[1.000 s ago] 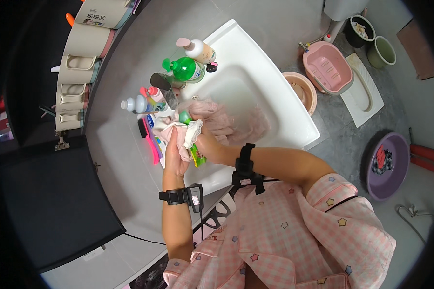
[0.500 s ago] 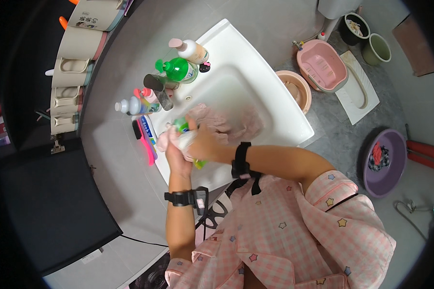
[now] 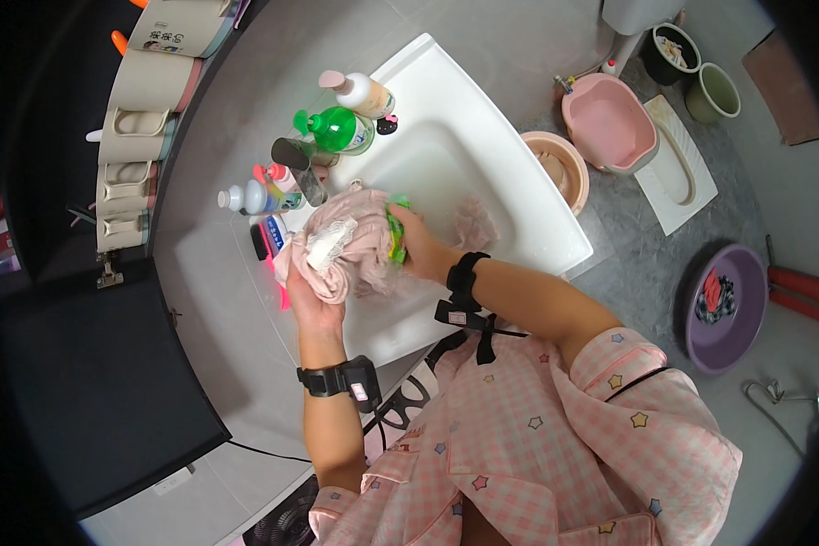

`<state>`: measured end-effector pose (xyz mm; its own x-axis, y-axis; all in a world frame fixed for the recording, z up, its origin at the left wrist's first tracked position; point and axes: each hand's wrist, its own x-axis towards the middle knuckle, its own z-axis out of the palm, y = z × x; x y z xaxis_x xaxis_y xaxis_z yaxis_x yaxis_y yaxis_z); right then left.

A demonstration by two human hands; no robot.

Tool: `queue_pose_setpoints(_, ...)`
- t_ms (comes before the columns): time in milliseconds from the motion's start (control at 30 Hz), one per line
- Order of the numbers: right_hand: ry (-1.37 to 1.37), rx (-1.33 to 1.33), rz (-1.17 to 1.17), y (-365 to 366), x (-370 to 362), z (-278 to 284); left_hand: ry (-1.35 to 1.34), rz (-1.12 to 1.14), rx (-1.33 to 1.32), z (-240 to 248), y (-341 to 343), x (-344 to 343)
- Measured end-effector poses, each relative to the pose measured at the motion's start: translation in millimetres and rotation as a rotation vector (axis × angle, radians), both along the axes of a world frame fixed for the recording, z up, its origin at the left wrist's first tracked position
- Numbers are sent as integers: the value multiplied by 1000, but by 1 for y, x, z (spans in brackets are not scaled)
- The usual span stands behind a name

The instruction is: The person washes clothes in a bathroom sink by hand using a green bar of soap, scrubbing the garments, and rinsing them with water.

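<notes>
Over the near left side of the white sink (image 3: 519, 173), my left hand (image 3: 317, 314) is closed under a bunched, wet pink garment (image 3: 359, 227). A white lacy or foamy patch (image 3: 330, 244) lies on top of the cloth. My right hand (image 3: 419, 244) grips a small green-and-yellow object (image 3: 397, 229) against the garment's right side; I cannot make out its kind. More pink cloth (image 3: 475, 224) lies in the cloudy water at the basin's right. Part of the garment hangs down toward the water.
A dark faucet (image 3: 305, 171) stands at the sink's back edge, between a green pump bottle (image 3: 341, 132), a white pump bottle (image 3: 359, 94) and a clear bottle (image 3: 255, 197). A pink-handled brush (image 3: 266, 246) lies by the left rim. Pink basins (image 3: 610, 123) and a purple basin (image 3: 728, 309) stand on the floor.
My hands have moved apart. The left has lifted much more of the pink garment out of the water, and the right has shifted right with the green-and-yellow object.
</notes>
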<state>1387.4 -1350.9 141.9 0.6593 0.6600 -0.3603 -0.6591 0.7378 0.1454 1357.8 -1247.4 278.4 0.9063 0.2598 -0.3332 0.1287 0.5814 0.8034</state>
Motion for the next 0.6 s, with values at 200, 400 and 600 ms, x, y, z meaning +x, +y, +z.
queue_pose_setpoints(200, -282, -586, 6, 11, -6, 35, 343, -138, 229, -27, -13, -10)
queue_pose_setpoints(400, -986, -1320, -160, 20, -37, 38, 281, -202, 41, -30, -2, -8)
queue_pose_setpoints(600, -1412, -1865, 122, 11, -17, 34, 197, -60, 185, -50, 0, -14)
